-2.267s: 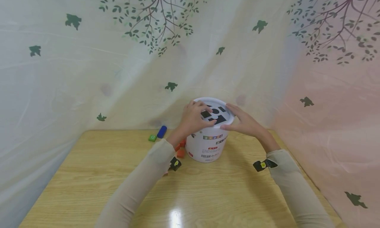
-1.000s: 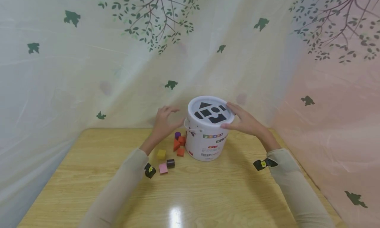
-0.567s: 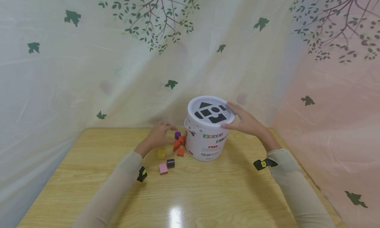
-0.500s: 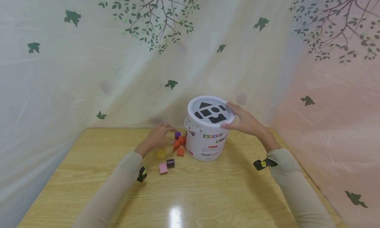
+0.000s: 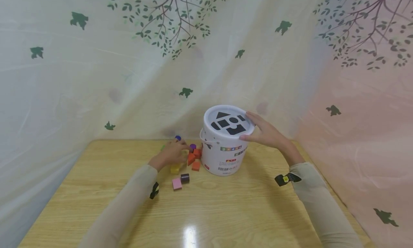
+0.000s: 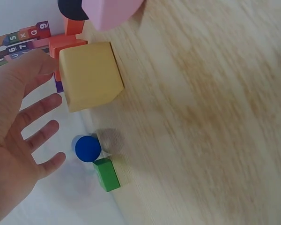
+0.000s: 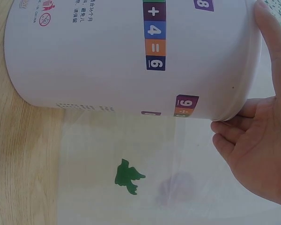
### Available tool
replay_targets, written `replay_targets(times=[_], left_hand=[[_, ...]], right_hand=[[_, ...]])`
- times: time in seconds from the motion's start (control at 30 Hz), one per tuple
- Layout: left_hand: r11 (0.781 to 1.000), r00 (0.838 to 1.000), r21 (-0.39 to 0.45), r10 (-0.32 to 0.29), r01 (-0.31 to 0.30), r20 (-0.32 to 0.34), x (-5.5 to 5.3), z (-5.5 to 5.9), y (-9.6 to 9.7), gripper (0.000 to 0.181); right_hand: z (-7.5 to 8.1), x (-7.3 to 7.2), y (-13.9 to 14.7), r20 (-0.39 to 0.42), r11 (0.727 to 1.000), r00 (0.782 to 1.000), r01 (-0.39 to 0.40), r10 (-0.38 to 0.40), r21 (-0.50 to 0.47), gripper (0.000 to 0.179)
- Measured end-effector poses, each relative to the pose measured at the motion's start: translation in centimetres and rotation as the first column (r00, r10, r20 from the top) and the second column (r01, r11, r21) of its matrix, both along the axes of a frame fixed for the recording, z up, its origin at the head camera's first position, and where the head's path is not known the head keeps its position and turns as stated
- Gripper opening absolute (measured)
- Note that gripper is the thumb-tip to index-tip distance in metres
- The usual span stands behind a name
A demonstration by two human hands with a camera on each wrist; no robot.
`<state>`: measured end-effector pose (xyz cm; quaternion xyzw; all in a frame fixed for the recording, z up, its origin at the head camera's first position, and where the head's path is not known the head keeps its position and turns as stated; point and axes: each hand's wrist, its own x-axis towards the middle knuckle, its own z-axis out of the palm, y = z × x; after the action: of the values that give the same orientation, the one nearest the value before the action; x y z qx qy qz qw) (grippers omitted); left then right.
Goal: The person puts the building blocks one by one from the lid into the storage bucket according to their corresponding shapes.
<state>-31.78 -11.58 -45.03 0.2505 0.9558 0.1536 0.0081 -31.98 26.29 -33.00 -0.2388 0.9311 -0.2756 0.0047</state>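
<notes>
My left hand (image 5: 172,153) reaches low over several wooden blocks beside the white bucket (image 5: 224,156). In the left wrist view its fingers are spread and hold nothing. Its thumb lies in front of the orange-red blocks, close to a yellow block (image 6: 91,75). Past the fingertips are a blue cylinder (image 6: 88,149) and a green block (image 6: 107,174). My right hand (image 5: 266,133) grips the rim of the bucket's lid (image 5: 211,115), thumb at the front and fingers curled behind. Dark cut-out shapes mark the lid. A purple block (image 5: 193,146) sits partly behind the left fingertips.
Orange-red blocks (image 5: 195,166) lie against the bucket's left side. Nearer are a dark cylinder (image 5: 185,178) and a pink block (image 5: 176,184). The bucket's white handle (image 5: 202,135) hangs on its left. A patterned curtain (image 5: 145,97) closes off the wooden table's (image 5: 226,208) back.
My left hand has left the lid, moving left and down to the blocks. It has shifted slightly in the last half second. The right hand stays on the rim, and the bucket stands still.
</notes>
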Motion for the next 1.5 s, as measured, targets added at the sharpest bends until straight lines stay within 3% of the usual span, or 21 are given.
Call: replay_targets(times=[0.47,0.73,1.07,1.3,1.5], left_hand=[[1.000,1.000,0.003,0.004,-0.004,-0.024,0.0,-0.4,-0.3,0.026],[1.000,0.999,-0.004,-0.022,0.022,0.029,0.4,-0.2,0.2,0.041],[0.999,0.998,0.005,-0.040,0.040,0.051,0.3,-0.7,0.7,0.039],[1.000,0.995,0.013,-0.005,0.004,0.098,0.2,-1.0,0.8,0.040],[0.999,0.993,0.022,-0.033,0.031,0.112,0.2,-0.9,0.7,0.037]], right_hand=[[-0.1,0.1,0.0,0.006,1.000,1.000,-0.002,0.002,-0.003,0.106],[-0.1,0.2,0.1,0.009,1.000,1.000,0.004,-0.004,-0.006,0.106],[0.0,0.3,0.0,0.019,1.000,1.000,0.011,-0.011,-0.008,0.106],[0.0,0.2,-0.1,0.019,1.000,1.000,0.016,-0.017,0.008,0.107],[0.1,0.1,-0.2,0.017,1.000,1.000,0.018,-0.018,0.006,0.106]])
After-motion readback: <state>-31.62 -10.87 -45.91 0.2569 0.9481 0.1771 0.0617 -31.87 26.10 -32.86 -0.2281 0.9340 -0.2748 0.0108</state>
